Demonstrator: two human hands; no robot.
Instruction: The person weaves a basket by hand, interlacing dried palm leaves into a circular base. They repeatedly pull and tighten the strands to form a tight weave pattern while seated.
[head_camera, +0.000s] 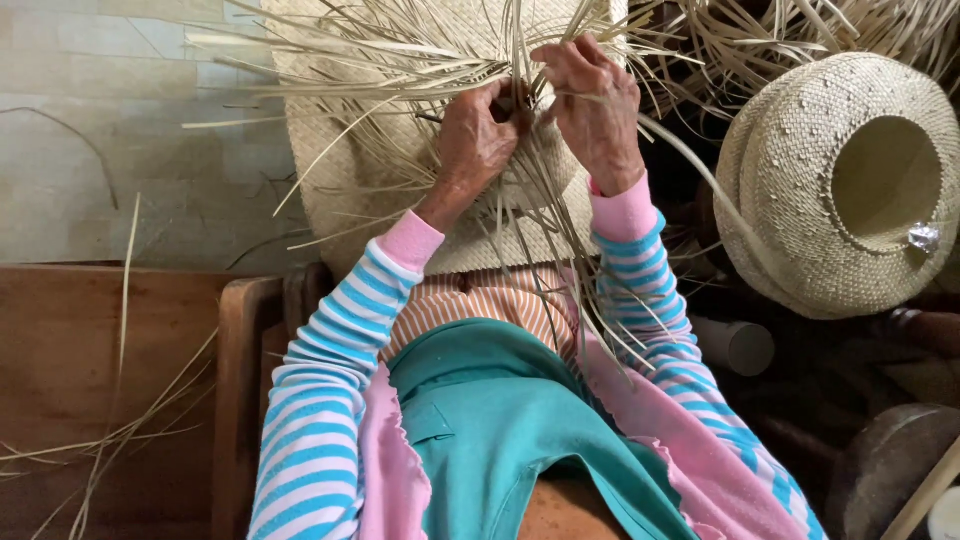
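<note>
The left hand (478, 135) has its grip clenched on a few pale straw strips (520, 60), fingers curled in around them near the middle of the work. The right hand (598, 110) sits just beside it, its grip also pinching strips, with the fingers (565, 62) bent down over the loose ends. Both hands press against a flat woven straw mat (350, 190), which stands on the person's lap and leans away from the body; long unwoven strips fan out from its top edge and hang down between the wrists. The sleeves (330, 350) are striped blue and white with pink cuffs, and below them lie an orange striped shirt and a teal apron (500, 420). To the right, well apart from the hands, a finished woven hat (800, 190) lies on its side with its opening facing outward. More loose straw is heaped behind it. On the left, thin stray strips trail over a wooden bench (90, 380) near a pale tiled floor (120, 120).
</note>
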